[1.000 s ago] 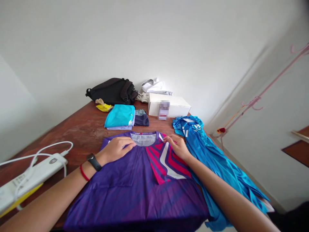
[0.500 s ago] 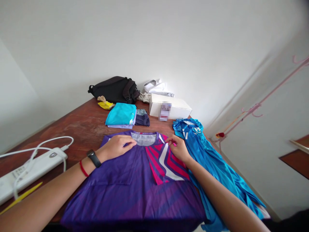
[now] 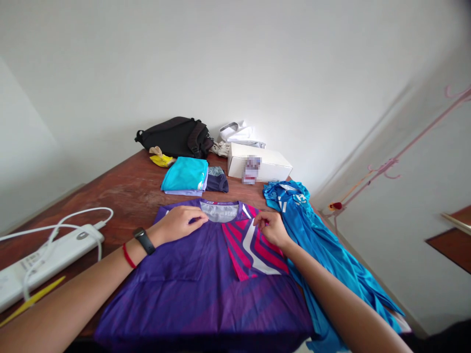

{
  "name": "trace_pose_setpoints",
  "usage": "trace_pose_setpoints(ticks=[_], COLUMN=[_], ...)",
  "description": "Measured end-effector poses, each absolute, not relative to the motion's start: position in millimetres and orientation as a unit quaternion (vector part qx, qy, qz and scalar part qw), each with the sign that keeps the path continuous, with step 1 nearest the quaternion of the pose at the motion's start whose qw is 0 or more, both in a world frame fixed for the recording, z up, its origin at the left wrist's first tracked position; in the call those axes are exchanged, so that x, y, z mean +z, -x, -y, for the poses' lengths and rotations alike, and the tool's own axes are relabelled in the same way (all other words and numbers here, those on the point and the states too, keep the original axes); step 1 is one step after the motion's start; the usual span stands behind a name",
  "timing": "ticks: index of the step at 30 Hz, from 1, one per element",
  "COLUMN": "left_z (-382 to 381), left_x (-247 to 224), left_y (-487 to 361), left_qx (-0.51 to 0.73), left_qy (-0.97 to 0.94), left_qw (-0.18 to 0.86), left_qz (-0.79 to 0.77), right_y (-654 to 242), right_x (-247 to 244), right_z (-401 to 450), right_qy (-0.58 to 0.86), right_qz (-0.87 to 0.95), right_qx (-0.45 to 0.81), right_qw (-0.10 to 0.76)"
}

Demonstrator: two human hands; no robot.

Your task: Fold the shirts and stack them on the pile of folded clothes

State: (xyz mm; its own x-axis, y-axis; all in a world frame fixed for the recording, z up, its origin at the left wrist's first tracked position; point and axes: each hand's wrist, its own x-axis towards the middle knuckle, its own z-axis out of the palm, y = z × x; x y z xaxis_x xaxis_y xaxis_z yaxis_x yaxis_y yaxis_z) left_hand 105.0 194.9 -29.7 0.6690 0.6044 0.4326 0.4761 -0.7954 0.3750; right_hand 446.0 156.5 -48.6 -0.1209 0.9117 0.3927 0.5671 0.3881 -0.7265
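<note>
Over the purple jersey (image 3: 221, 299), the left hand (image 3: 184, 223) is nearer its collar (image 3: 220, 214) than the right hand (image 3: 271, 229); whether either pinches cloth, I cannot tell.

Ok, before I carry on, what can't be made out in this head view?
All in the head view:
Whether the left hand or right hand pinches the purple shirt: fingers hide the contact.
Shirt's lower end: cut off by the bottom edge.
Collar print: too small to read fully.
White power strip: cut off by the left edge.
Patch at the white box: pixelated.
</note>
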Motion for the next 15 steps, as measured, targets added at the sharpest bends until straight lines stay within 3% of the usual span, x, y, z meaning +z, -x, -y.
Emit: trace_pose_setpoints(ticks=[10, 15], left_z=[-194.8, -202.2], left_x=[-30.5, -21.9], left_y=[-104.9, -95.4], left_qx=[0.27, 0.295], left_qy=[-0.908, -0.893], left_qw=[0.119, 0.069], left_qz=[-0.298, -0.333], right_y=[-443.8, -444.2], right_x=[-49.9, -51.8], right_z=[-155.3, -157.4], right_qy=[0.514, 0.516], right_qz=[0.738, 0.725], right_qx=[0.173, 0.173], right_qw=[0.402, 0.421])
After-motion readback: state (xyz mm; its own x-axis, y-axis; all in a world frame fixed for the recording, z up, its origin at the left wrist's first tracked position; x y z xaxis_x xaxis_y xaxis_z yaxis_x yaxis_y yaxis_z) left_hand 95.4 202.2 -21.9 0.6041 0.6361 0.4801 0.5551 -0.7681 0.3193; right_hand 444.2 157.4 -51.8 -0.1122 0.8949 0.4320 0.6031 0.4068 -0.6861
